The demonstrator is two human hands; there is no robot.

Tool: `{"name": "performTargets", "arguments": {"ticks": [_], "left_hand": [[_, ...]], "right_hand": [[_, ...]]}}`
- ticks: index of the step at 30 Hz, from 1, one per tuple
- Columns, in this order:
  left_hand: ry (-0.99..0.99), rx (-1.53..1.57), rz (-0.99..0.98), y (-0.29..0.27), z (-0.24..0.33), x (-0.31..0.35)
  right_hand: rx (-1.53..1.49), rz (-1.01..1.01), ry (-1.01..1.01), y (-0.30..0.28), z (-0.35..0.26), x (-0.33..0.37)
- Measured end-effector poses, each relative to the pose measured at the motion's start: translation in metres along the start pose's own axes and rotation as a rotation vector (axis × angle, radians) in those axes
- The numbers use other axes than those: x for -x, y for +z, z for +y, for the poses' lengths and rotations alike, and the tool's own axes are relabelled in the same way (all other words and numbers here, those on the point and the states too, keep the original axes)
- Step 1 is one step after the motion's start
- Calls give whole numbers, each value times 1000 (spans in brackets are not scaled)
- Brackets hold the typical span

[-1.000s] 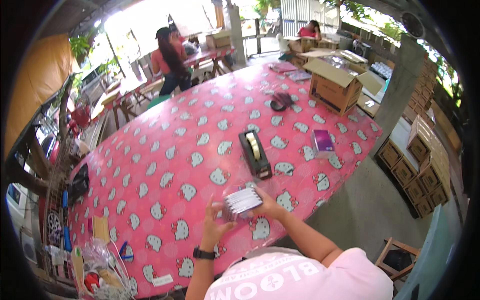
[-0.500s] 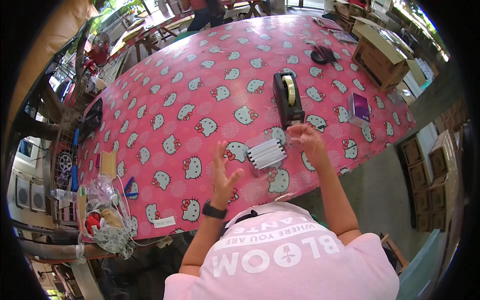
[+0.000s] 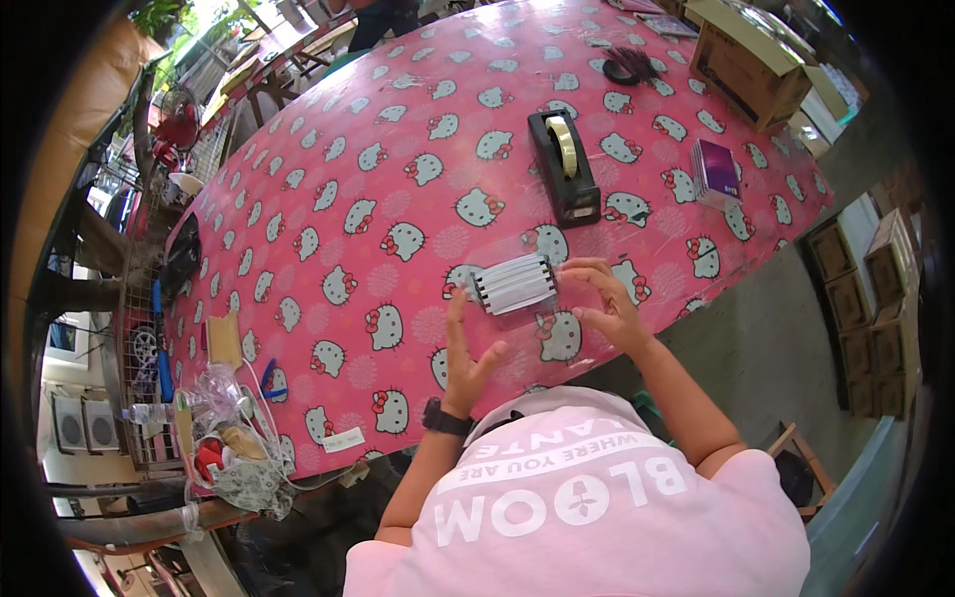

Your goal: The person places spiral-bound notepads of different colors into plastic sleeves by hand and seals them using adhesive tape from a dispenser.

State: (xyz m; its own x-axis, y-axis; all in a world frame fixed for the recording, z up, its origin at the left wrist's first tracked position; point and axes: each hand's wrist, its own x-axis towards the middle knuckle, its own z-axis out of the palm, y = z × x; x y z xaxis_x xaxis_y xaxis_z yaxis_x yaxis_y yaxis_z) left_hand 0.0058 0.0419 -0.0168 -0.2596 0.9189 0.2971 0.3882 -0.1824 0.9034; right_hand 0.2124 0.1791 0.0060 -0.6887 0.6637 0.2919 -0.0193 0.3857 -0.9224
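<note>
A small bundle of white strips with black ends (image 3: 515,286) lies on a clear plastic sheet (image 3: 519,318) on the pink table cover, in front of me. My left hand (image 3: 470,358), a dark band on its wrist, is at the bundle's left end with fingers and thumb apart. At the right end is my right hand (image 3: 609,306). Its fingers are bent with a gap to the thumb, and the fingertips are beside the bundle, near the plastic's edge. A black tape dispenser (image 3: 577,202) with a pale roll stands just beyond the bundle.
A purple stack of small boxes or packets (image 3: 714,175) stands to the right. Further back are a dark coil with thin strands (image 3: 627,70) and an open cardboard box (image 3: 748,75). A cluttered bag (image 3: 249,483) hangs at the left edge, near blue-handled pliers (image 3: 271,381).
My right hand has come down from near the dispenser to the bundle's right end. My left hand has moved closer to the left end. The whole view has shifted slightly.
</note>
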Motion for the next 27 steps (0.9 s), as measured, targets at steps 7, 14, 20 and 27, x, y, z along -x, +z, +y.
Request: {"name": "performTargets", "arguments": {"ticks": [7, 14, 20, 27], "left_hand": [[192, -288, -113, -6, 6, -5], [233, -470, -450, -33, 17, -34], [242, -466, -488, -22, 17, -45], [222, -480, -486, -19, 20, -44]], "right_hand": [[352, -272, -209, -5, -8, -33], [442, -525, -199, -10, -20, -41], [381, -578, -178, -3, -21, -40], [-130, 403, 235, -74, 36, -105]]}}
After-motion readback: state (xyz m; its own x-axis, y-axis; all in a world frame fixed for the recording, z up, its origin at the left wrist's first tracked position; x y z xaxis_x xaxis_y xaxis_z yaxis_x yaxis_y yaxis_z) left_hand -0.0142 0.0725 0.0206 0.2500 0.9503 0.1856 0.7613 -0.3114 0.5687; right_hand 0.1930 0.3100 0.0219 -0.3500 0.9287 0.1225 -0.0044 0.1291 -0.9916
